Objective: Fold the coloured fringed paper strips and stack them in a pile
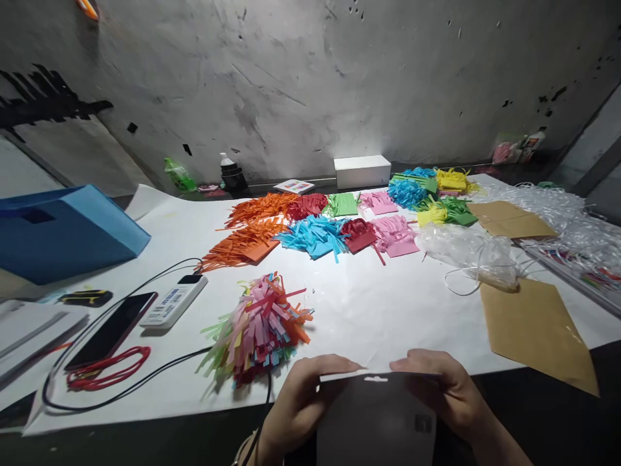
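My left hand [310,395] grips the upper left corner of a grey-white flat package [376,421] with a small hanging slot in its top edge. On the other side, my right hand [441,388] holds its upper right corner, fingers over the top edge. The package is upright at the table's front edge, and its lower part runs out of the picture. Left of it lies a multicoloured bundle of paper fringe [264,323]. Beyond, on the white sheet, are orange fringed paper [242,243], blue fringed paper [317,236] and pink fringed paper [395,234].
On the left are a blue box [72,226], a phone [114,330], a white power bank [174,301] with a black cable, and a red cord [111,369]. To the right lie brown envelopes [538,323] and clear plastic [475,249]. A white box [362,172] stands by the wall.
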{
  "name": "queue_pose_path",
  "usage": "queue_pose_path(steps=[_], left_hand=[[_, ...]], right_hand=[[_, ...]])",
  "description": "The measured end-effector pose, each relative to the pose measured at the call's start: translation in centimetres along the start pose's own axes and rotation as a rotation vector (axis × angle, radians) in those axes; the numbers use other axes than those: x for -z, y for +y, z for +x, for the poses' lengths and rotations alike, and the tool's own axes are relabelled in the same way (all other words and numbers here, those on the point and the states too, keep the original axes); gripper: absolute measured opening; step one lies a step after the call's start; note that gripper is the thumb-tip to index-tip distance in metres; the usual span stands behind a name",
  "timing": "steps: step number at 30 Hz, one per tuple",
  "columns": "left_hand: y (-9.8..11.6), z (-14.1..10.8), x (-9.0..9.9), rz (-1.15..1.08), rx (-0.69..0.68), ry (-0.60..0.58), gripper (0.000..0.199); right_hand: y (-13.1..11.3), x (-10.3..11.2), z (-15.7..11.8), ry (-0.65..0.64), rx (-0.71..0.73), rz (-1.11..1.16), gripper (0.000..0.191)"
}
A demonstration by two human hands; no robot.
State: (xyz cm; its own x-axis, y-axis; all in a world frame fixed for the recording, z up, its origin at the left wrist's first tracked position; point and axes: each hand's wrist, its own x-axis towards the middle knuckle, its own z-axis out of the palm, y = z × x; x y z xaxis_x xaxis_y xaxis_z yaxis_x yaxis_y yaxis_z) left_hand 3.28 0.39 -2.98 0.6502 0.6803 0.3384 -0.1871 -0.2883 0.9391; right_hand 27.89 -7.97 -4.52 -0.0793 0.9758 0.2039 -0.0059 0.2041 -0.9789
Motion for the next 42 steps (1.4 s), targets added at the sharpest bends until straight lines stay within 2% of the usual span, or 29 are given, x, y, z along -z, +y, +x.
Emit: queue_pose_path(steps=[3,5,7,9,11,14,16,19,20,23,27,34,42], left_hand=[[0.1,0.1,0.2,0.028,-0.026,0.028,0.011],[0.2,0.0,0.3,0.058,-0.015,0.022,0.016],[0.5,-0.2,0.5,0.102,-0.013,-0.009,0.027],[0.8,-0.3,0.6,0.153,-0.016,-0.048,0.029],[1.0,-0.4,0.5,0.228,0.0,-0.068,0.023],[1.0,-0.1,0.1,0.339,0.02,-0.093,0.015],[0.9,0.2,-0.3,0.363,0.005,-0.122,0.024],[0.6,0.4,-0.5,0.348,-0.014,-0.141,0.037],[0.5,0.3,-0.6,0.339,-0.009,-0.131,0.04],[0.1,0.0,-0.7,0.342,0.059,-0.083,0.041],[0.0,0.0,-1.1,0.359,0.158,-0.062,0.035],[0.4,0.7,-1.3,0.303,0.176,-0.084,0.032],[0.4,1.0,-1.5,0.293,0.139,-0.076,0.028]], right_hand=[[0.6,0.3,-0.1,-0.01,0.04,0.023,0.02],[0.3,0.6,-0.2,-0.072,0.076,-0.027,0.022],[-0.8,1.0,-0.2,-0.143,0.117,-0.174,0.028],[-2.3,1.2,-0.2,-0.208,0.125,-0.366,0.036],[-3.8,1.2,-0.1,-0.239,0.139,-0.571,0.038],[-4.9,0.4,0.7,-0.204,0.281,-0.85,0.029],[-4.9,-0.4,1.6,-0.201,0.354,-0.995,0.038],[-4.6,-1.4,3.0,-0.313,0.273,-1.137,0.063],[-4.6,-1.5,3.4,-0.368,0.22,-1.155,0.063],[-5.0,-1.6,4.5,-0.49,0.112,-1.2,0.042],[-5.5,-0.9,5.4,-0.588,0.023,-1.158,0.028],[-5.2,0.0,5.7,-0.585,-0.043,-1.029,0.019],[-4.7,-0.2,5.9,-0.61,-0.103,-1.132,0.019]])
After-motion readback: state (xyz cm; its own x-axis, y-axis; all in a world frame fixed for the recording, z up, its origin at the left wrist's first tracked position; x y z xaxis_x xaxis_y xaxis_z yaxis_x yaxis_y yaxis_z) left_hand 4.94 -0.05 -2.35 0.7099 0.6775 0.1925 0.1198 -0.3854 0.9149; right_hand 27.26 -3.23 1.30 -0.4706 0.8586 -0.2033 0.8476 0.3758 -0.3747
